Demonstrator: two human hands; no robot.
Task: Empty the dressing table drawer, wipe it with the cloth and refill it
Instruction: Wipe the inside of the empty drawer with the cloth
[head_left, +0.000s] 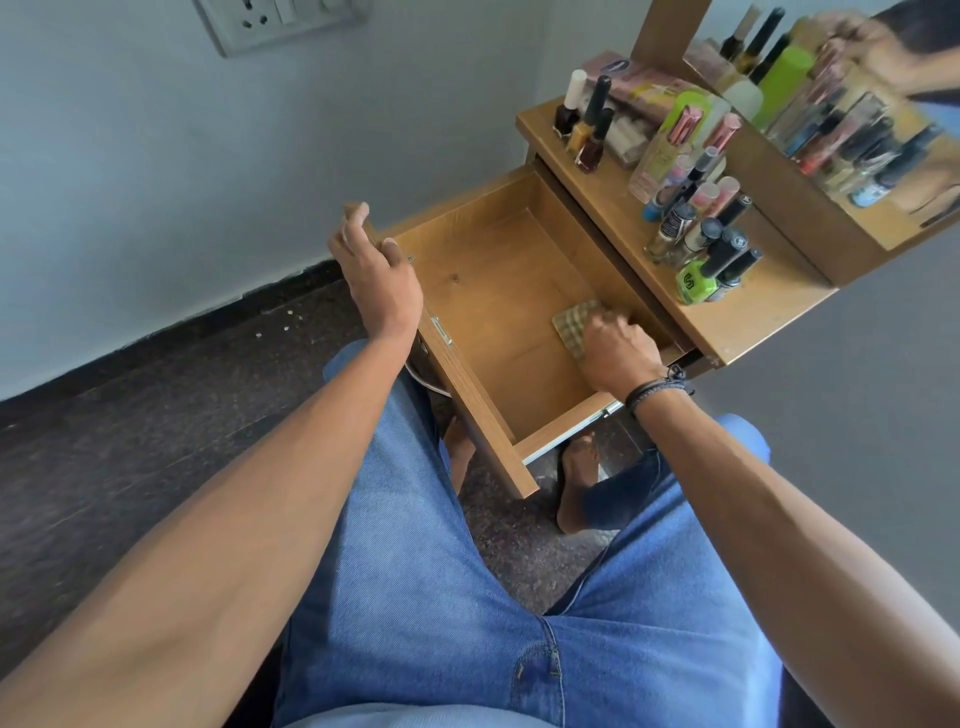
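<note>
Brown wooden drawer (488, 291): pulled out, emptied; wiping was under way, refilling outstanding. Beige checked cloth (574, 325) lay on its floor, clutched by right hand (618, 353); left hand (379, 275) gripped its front edge.

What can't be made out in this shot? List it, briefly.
Head view:
- Cloth: mostly under the right hand.
- Drawer outer front face: turned away from the camera.
- Nail polish bottles: labels too small and blurred.
- Mirror: cut off by the top and right edges.
</note>
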